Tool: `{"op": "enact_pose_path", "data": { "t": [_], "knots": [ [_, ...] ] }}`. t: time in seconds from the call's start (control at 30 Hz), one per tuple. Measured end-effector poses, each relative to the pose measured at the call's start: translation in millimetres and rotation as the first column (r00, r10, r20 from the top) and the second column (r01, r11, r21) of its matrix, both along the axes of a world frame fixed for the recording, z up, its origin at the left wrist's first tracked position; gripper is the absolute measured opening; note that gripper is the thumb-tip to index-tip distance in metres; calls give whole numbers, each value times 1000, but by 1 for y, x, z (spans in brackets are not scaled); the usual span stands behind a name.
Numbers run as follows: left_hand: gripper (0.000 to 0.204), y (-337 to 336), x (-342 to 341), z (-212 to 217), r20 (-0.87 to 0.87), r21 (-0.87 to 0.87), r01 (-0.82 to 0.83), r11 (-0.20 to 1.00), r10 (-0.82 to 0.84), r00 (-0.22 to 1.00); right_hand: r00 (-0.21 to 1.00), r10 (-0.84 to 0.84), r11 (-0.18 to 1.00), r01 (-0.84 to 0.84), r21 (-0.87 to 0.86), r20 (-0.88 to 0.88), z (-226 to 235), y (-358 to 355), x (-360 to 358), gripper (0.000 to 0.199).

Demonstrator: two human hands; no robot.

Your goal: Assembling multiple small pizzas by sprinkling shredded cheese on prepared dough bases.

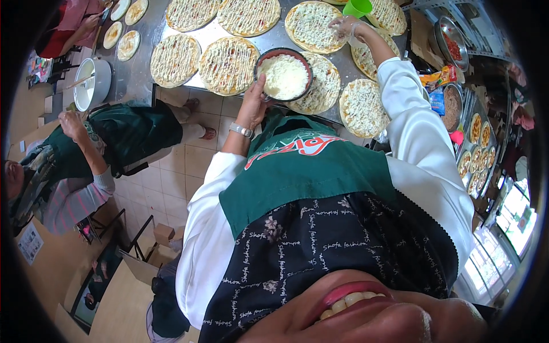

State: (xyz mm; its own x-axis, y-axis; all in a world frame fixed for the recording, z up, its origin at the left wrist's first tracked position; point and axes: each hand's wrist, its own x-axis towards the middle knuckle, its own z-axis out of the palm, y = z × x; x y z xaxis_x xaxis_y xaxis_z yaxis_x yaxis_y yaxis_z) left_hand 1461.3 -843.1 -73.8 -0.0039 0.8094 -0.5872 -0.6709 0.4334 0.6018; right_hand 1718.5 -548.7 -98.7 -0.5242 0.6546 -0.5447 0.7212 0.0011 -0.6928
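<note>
My left hand (pixel 253 106) grips a dark round bowl (pixel 310 71) by its near left side, thumb over the rim. White grated cheese (pixel 285 77) fills it. Over the right edge of a cheese-topped pizza (pixel 311 28) is my right hand (pixel 345 30), in a clear plastic glove. Its fingers curl downward, and whatever is between them is hidden. Beneath the bowl lies a partly covered pizza (pixel 323 86) with scattered cheese. Another cheese-covered pizza (pixel 364 108) sits at the near right edge. Farther left, a pizza (pixel 229 67) carries pale sauce stripes, like several others.
A green cup (pixel 358 7) stands beyond my right hand. At right are a metal bowl (pixel 452 43) with red filling and a tray of small pizzas (pixel 477 151). A co-worker's hand (pixel 74 124) is near a white bucket (pixel 102 86) at left. Small dough rounds (pixel 128 46) lie upper left.
</note>
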Motion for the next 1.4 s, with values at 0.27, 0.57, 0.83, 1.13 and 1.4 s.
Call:
{"op": "enact_pose_path", "data": {
  "t": [0.27, 0.57, 0.83, 1.13, 1.4],
  "knots": [
    [58, -29, -26, 6, 17, -20, -102, 995, 103, 995, 873, -152, 674, -252, 694, 464, -73, 51, 8, 20],
    [65, -35, -29, 5, 27, -25, -55, 998, 56, 998, 829, -454, 775, 187, 604, 325, -74, 77, -36, 26],
    [68, -38, -34, 6, 5, -50, -71, 996, 71, 997, 613, -682, 730, 600, -327, -399, 67, -24, -60, 43],
    [70, -47, -42, 5, 1, -52, -72, 996, 72, 997, 923, -362, 931, 353, -88, -133, 72, -34, -70, 51],
    [67, -21, -37, 4, 6, -37, 13, 999, -13, 1000, 980, 149, 789, -196, 582, 128, -5, 22, -86, 16]
  ]
}}
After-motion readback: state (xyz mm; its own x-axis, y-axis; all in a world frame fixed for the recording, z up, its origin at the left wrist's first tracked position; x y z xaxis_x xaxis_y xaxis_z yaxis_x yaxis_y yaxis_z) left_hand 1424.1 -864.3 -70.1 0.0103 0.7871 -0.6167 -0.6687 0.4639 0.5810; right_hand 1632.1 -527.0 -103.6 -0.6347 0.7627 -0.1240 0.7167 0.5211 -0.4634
